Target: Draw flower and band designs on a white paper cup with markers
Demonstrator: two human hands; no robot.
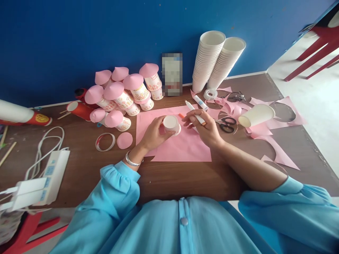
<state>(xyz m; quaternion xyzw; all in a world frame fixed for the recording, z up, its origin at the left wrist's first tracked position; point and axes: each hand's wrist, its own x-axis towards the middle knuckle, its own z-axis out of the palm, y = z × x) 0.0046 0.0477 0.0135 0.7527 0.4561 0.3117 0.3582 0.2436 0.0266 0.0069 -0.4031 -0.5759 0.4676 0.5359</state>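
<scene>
My left hand (154, 135) is closed around a small white paper cup (171, 122), turned with its base up. Pink shows near the cup's lower rim. In my right hand (205, 127) is a white marker (191, 106) with an orange end, pointing up and away from the cup. A small orange piece (181, 115) shows by the right fingertips; whether it is held I cannot tell. Both hands are over pink paper sheets (182, 151). A pink paper disc (125, 140) and a roll of tape (105, 141) lie left of my left hand.
Several decorated cups with pink cone roofs (132, 82) stand at the back left. Tall cup stacks (209, 53) lean by the wall. Scissors (227, 124), a glue stick (201, 102), a lying cup (256, 115) and pink scraps (280, 151) are rightward. A power strip (57, 176) lies left.
</scene>
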